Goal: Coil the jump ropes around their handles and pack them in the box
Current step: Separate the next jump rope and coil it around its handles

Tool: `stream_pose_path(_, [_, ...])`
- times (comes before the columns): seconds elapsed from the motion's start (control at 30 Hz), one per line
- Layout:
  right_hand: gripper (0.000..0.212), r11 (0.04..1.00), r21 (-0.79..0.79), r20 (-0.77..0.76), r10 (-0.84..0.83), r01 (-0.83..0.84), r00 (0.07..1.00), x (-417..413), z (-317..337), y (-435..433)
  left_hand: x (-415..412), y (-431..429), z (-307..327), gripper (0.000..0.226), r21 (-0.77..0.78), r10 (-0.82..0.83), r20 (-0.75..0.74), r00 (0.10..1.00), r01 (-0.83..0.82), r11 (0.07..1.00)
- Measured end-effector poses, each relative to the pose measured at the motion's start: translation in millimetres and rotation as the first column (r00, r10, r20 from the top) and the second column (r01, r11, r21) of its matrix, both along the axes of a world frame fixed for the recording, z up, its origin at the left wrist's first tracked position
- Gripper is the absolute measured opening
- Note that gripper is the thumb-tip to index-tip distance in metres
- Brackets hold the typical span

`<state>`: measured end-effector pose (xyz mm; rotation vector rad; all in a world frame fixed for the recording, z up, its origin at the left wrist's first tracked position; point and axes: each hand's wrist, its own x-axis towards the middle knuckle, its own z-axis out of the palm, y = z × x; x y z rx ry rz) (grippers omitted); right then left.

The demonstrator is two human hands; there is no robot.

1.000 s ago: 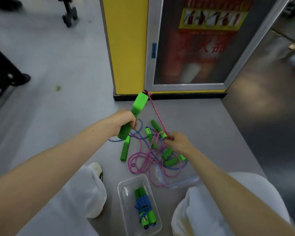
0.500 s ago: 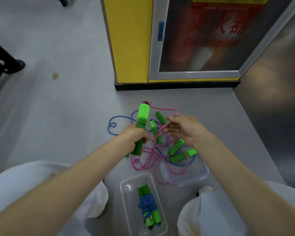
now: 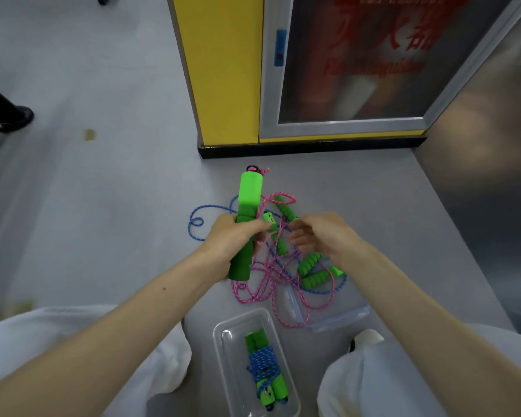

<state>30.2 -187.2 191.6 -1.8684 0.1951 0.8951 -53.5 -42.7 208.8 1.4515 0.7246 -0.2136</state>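
Note:
My left hand (image 3: 233, 236) grips a green jump-rope handle (image 3: 246, 206) upright, its pink rope (image 3: 271, 284) trailing down into a loose tangle on the floor. My right hand (image 3: 319, 234) is close beside it, fingers curled at the pink rope near the handle; whether it pinches the rope is blurred. Several more green handles (image 3: 310, 272) and a blue rope (image 3: 206, 210) lie mixed in the pile. A clear plastic box (image 3: 223, 350) near my knees holds one coiled blue-rope bundle (image 3: 265, 371).
The box's clear lid (image 3: 337, 320) lies under the pile's right side. A yellow cabinet (image 3: 223, 70) with a glass door (image 3: 358, 55) stands just behind the pile. My white-trousered knees (image 3: 73, 341) flank the box. A black stand foot (image 3: 3, 115) is at the far left.
My left hand brought the handle down from a raised tilt to upright over the pile. My right hand moved up along the pink rope, close to the left hand.

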Motion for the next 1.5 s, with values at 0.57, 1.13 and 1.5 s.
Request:
stream_pose_path(0.57, [0.023,0.434,-0.726,0.041,0.801,-0.533,0.597,-7.8,-38.4,-6.2,-6.2,72.4,8.1,0.021,0.172,0.280,0.108,0.954,-0.295,0.940])
stream_pose_path(1.13, [0.014,0.871,0.456,-0.156,-0.124,0.183,0.980,-4.7,11.5,13.4,-0.2,6.1,-1.9,0.016,0.096,-0.220,-0.066,0.973,0.226,0.969])
stream_pose_path(1.5, [0.036,0.921,-0.211,-0.002,0.334,-0.327,0.943,-8.1,-5.8,-0.3,14.8,10.1,3.5,0.024,-0.281,0.120,-0.061,0.991,-0.132,0.950])
